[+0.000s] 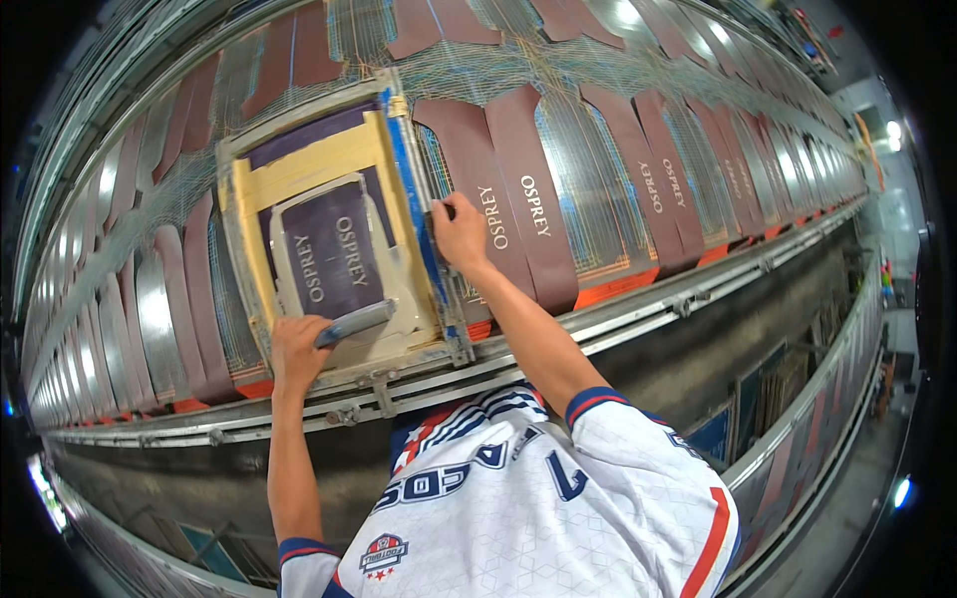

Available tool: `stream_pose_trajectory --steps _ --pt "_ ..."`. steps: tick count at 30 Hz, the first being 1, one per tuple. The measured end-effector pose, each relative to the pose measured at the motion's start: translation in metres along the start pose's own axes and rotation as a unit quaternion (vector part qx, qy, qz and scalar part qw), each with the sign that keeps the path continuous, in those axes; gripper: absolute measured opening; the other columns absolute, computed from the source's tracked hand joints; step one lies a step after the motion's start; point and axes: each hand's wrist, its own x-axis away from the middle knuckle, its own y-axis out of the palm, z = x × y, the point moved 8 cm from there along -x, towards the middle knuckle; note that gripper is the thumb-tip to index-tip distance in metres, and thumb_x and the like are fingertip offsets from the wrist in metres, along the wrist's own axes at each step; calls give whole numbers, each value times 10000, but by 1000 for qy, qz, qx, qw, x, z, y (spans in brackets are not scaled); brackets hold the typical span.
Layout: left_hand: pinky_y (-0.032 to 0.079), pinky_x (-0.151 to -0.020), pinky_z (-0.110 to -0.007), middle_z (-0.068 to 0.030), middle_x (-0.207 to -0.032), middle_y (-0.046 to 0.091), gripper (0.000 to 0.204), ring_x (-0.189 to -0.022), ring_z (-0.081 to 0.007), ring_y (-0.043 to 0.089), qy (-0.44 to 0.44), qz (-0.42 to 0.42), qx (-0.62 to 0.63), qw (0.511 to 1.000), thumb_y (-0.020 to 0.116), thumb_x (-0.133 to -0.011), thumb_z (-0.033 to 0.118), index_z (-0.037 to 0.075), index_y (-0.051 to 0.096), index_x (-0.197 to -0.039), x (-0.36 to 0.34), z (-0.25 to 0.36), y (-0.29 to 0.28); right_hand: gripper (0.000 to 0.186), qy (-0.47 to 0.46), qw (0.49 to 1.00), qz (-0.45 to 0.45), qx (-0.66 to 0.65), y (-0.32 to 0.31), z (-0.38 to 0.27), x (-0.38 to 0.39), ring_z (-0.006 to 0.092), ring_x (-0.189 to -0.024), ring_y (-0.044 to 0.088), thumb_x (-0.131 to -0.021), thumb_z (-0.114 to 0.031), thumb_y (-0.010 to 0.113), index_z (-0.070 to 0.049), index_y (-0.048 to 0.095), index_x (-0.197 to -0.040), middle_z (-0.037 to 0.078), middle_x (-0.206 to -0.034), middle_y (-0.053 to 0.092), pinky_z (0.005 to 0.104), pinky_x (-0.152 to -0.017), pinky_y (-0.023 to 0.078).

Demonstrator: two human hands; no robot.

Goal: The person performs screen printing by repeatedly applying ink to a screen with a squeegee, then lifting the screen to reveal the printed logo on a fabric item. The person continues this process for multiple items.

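Observation:
A screen printing frame [249,169] lies over the long printing table, its yellow-taped interior holding a dark purple stencil area [324,239] with light lettering and pale ink along the lower part. My left hand [299,347] grips a grey squeegee [359,321] at the frame's lower-left, the blade lying across the pale ink. My right hand [459,229] is closed on the blue-taped right edge of the frame, fingers curled over it. Right beside that hand lie maroon cut panels [523,179] with light printed lettering.
Rows of maroon panels [713,164] continue both ways along the table, with orange strips below. A metal rail [618,329] runs along its near edge. Below are a walkway, leaning flat frames [758,399] and a second rail [783,429]. Lights and assorted items line the far right.

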Motion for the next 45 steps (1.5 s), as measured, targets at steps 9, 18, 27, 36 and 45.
stream_pose_trajectory --steps 9,18,27,36,45 --pt "434 -809 -395 2 -882 742 268 -833 -224 677 20 -84 49 995 886 -657 211 126 747 -870 43 -15 18 251 30 999 15 34 12 6 3 414 -822 692 -942 -281 665 -30 676 -955 221 -858 705 461 -742 528" --pt "421 -856 -433 -55 -925 749 353 -854 -284 679 24 -179 30 983 865 -732 366 113 764 -957 -39 -75 36 304 47 991 -25 121 13 32 4 352 -849 709 -965 -309 674 -47 705 -1116 200 -917 726 415 -773 542" --pt "474 -865 -423 -74 -934 750 421 -917 -293 685 -31 -163 19 986 878 -726 392 72 790 -985 -187 -149 28 251 11 981 31 191 -146 55 66 282 -951 702 -968 -112 663 -30 704 -1202 165 -1084 720 381 -850 544" --pt "501 -781 -415 -62 -990 699 423 -884 -278 669 76 -35 -12 996 855 -625 160 101 715 -1020 -71 -70 29 210 -37 937 135 319 -262 116 127 297 -948 672 -998 -193 659 -14 719 -1090 137 -1006 720 406 -864 514" --pt "548 -720 -465 -116 -913 733 252 -801 -364 703 -220 45 3 974 800 -775 223 60 737 -956 35 -24 -2 359 81 952 149 254 -282 186 130 189 -720 657 -1030 -352 637 -21 761 -968 91 -838 720 338 -687 506"
